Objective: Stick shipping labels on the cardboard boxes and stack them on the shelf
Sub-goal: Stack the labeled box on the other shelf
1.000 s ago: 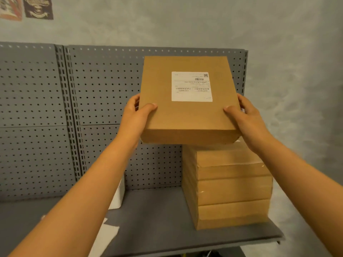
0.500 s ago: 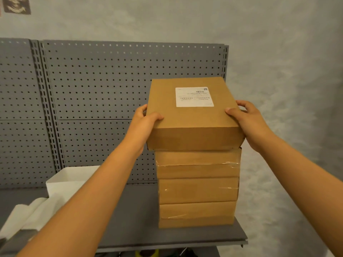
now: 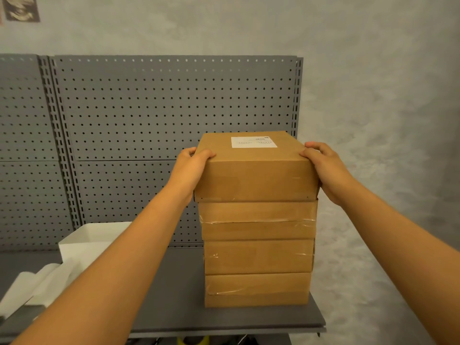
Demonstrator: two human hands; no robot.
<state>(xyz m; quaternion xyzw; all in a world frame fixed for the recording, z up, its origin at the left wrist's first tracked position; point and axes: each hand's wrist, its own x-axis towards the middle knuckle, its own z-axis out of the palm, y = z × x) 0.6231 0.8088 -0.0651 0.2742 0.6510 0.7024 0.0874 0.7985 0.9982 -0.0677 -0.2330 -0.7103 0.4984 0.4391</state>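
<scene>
A brown cardboard box (image 3: 254,178) with a white shipping label (image 3: 253,142) on its top sits on a stack of three cardboard boxes (image 3: 257,255) at the right end of the grey shelf (image 3: 179,295). My left hand (image 3: 190,165) grips the top box's left edge, thumb over the top. Its right edge is gripped the same way by my right hand (image 3: 323,168). The top box lies roughly flush with the stack.
A white open tray (image 3: 82,241) stands on the shelf to the left, with white backing paper (image 3: 34,287) spilling beside it. A grey pegboard panel (image 3: 149,115) backs the shelf. The shelf's right edge ends just past the stack, with a grey wall beyond.
The labelled box came down from mid-air onto the top of the stack, both hands staying on its sides. The view shifted right and down.
</scene>
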